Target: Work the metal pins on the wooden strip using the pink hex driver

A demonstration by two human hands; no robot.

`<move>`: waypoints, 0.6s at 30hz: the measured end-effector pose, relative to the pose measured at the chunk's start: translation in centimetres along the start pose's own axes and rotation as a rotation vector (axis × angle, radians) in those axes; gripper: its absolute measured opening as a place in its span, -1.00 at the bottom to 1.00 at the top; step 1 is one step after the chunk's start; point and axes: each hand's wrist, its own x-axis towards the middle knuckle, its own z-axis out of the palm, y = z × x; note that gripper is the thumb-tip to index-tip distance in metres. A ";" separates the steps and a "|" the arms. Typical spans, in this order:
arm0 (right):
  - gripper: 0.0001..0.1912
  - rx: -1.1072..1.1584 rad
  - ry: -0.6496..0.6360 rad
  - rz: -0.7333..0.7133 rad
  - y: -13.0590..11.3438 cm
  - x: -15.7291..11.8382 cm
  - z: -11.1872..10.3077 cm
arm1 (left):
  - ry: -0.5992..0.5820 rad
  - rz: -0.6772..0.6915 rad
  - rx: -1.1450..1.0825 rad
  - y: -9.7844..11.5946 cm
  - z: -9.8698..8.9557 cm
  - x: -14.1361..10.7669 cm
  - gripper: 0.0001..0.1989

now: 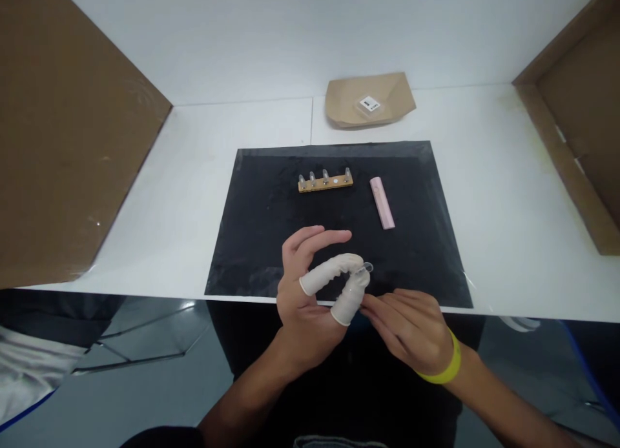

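Note:
My left hand (314, 293) is above the front edge of the black mat (271, 241). White finger cots cover its thumb and index finger, which pinch a small clear piece (369, 266). The other fingers of that hand are raised and curled. Just right of it, my right hand (411, 325), with a yellow wristband, has its fingers pressed together near the left thumb; what they hold, if anything, is hidden. Farther back on the mat lies a wooden strip (317, 184) with several clear-topped pieces standing on it. A pink bar (382, 203) rests to the right of the strip.
Behind the mat, a brown paper tray (339, 102) holds a small clear case (369, 104) with a white label. Brown cardboard panels stand at the left (72, 132) and right (586, 112) of the white table (504, 209). Light fabric shows at the lower left.

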 end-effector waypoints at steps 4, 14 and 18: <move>-0.87 0.001 0.006 0.006 0.1 -0.2 0.1 | 0.005 0.001 0.008 0.1 0.0 0.0 -0.80; -0.87 0.031 0.010 0.014 0.1 -0.7 0.4 | -0.003 0.011 0.035 0.3 0.0 -0.1 -0.82; -0.88 0.031 0.026 0.026 -0.2 -0.9 0.5 | -0.005 0.024 0.039 0.2 0.2 -0.1 -0.84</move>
